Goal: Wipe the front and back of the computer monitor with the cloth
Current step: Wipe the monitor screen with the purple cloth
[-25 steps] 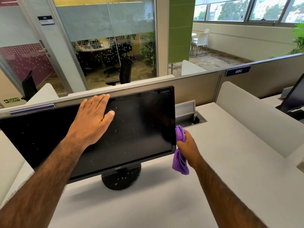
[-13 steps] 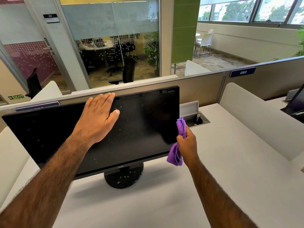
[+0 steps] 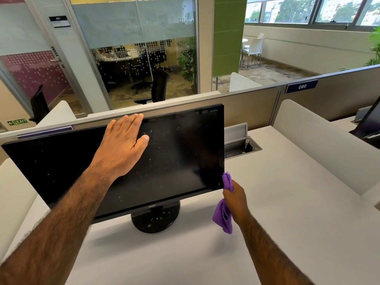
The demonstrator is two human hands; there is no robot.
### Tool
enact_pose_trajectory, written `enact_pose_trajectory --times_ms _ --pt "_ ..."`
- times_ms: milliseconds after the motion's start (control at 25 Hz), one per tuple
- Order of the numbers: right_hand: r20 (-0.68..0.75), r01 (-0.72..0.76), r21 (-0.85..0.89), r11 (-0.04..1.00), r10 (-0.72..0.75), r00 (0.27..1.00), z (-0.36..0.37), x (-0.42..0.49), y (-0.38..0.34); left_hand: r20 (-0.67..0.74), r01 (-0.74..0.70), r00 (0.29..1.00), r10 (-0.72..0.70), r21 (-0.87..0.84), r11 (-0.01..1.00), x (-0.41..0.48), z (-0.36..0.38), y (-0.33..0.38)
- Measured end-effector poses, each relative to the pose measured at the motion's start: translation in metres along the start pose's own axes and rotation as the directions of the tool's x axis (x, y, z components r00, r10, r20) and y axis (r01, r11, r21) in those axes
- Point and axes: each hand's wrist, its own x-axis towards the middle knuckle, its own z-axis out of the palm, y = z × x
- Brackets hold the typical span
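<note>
Left hand (image 3: 121, 140) flat, fingers straight, steadying black glossy flat-screen monitor (image 3: 181, 153); right hand (image 3: 234, 199) grips bunched purple cloth (image 3: 223, 217) at right edge. Screen dusty; front unfinished, back likely untouched.

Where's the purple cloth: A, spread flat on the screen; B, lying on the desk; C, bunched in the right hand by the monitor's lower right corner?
C: the right hand grips the bunched purple cloth at the lower right corner of the black flat-panel monitor.
</note>
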Motion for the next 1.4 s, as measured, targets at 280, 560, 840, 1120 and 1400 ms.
enact_pose_trajectory --times_ms 280,560,840,1120,1400 --pt "-0.085 -0.033 0.013 0.999 0.034 0.996 0.012 0.000 -0.008 -0.005 -0.014 1.000 0.014 -0.008 1.000 -0.001 0.001 -0.003" --pt "-0.267 0.102 -0.044 0.994 -0.111 0.957 0.028 -0.023 -0.020 0.007 -0.002 1.000 0.002 -0.017 1.000 -0.002 -0.001 -0.001" --pt "-0.231 0.210 -0.105 0.972 -0.229 0.946 0.054 -0.053 -0.010 0.012 -0.013 1.000 0.013 -0.041 0.999 -0.004 -0.004 0.000" --pt "-0.378 0.670 -0.188 0.718 -0.683 0.625 0.026 -0.032 -0.106 0.032 -0.002 0.999 0.006 -0.099 0.995 -0.001 -0.007 -0.005" --pt "0.063 0.621 -0.760 0.190 -0.930 0.362 0.037 0.022 -0.117 0.037 0.018 0.999 -0.012 -0.155 0.988 0.001 -0.011 -0.004"
